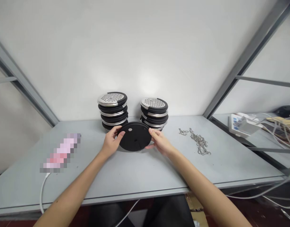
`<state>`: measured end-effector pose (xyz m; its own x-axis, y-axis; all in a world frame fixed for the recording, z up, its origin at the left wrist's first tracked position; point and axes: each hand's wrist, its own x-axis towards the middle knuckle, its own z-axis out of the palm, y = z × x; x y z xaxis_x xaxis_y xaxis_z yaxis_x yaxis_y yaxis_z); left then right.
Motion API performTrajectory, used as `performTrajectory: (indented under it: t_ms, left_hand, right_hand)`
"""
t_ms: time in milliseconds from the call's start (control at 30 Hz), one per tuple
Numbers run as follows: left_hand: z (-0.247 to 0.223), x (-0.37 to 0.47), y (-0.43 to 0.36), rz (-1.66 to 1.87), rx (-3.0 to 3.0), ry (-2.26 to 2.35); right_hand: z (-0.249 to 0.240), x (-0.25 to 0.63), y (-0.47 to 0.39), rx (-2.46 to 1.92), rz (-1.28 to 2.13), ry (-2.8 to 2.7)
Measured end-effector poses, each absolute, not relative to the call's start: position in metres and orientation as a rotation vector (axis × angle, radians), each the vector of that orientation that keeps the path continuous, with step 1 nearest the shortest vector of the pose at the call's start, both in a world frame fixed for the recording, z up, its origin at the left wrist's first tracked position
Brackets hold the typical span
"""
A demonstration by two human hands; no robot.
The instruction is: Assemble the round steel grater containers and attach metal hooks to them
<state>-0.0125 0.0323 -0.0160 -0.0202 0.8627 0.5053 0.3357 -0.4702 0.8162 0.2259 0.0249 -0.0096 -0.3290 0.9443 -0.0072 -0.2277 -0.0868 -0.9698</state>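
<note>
A round black disc (135,138) with a small pale dot near its upper edge is held just in front of two stacks. My left hand (112,141) grips its left edge, thumb on the near face. At the right edge, my right hand (160,142) holds it between thumb and fingers. Behind stand a left stack (113,110) and a right stack (154,112) of black and silver round pieces, each topped by a perforated silver plate with a partial black rim. The disc hides the lower inner parts of the stacks.
Small metal clips (200,142) lie in a loose pile on the grey table (140,176) at the right. A blurred pink device (62,153) with a white cable is at the left. A power strip (239,126) and cables sit beyond the right frame bar.
</note>
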Motion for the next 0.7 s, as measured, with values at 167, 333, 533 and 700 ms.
performTrajectory:
  t_ms: [167, 333, 533, 700]
  left_hand:
    - [-0.011, -0.017, 0.04, 1.373, 1.533, 1.291]
    - [-0.016, -0.013, 0.038, 1.202, 1.597, 1.355]
    - [-0.021, -0.006, 0.039, 1.208, 1.692, 1.373]
    - [-0.02, -0.01, 0.038, 1.269, 1.734, 1.384]
  right_hand:
    - [-0.014, 0.233, 0.028, -0.94, 1.591, -1.474]
    - [-0.022, 0.23, 0.028, -0.975, 1.525, -1.596]
    - [-0.029, 0.232, 0.031, -0.959, 1.506, -1.678]
    - [-0.035, 0.235, 0.038, -1.045, 1.456, -1.624]
